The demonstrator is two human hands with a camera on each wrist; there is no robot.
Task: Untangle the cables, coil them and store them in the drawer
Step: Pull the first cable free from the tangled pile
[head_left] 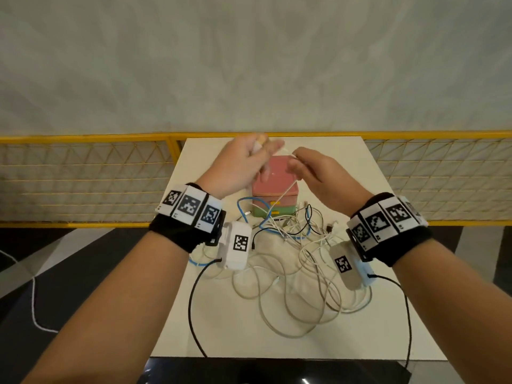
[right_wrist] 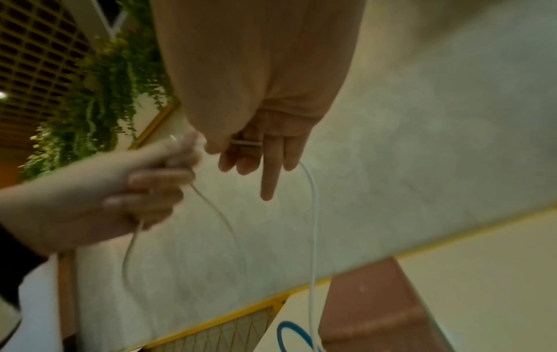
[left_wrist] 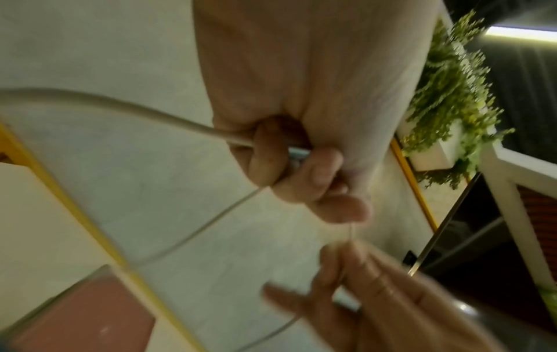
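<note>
Both hands are raised above a small pink and green drawer box (head_left: 275, 187) on the white table (head_left: 388, 314). My left hand (head_left: 243, 164) grips loops of a thin white cable (head_left: 282, 194) in its curled fingers (left_wrist: 289, 166). Close beside it, my right hand (head_left: 313, 173) pinches the same cable (right_wrist: 313, 214) between thumb and fingers (right_wrist: 241, 157); its other fingers hang straight. The cable (left_wrist: 120, 104) trails down to a tangle of white, blue and black cables (head_left: 293, 256) on the table in front of the box. The box's drawers look closed.
A yellow mesh railing (head_left: 91, 176) runs behind the table, with a pale wall beyond. Dark floor lies to the left and below the near table edge. Black leads run from the wrist cameras over the table. Green hanging plants (left_wrist: 452, 100) show in the wrist views.
</note>
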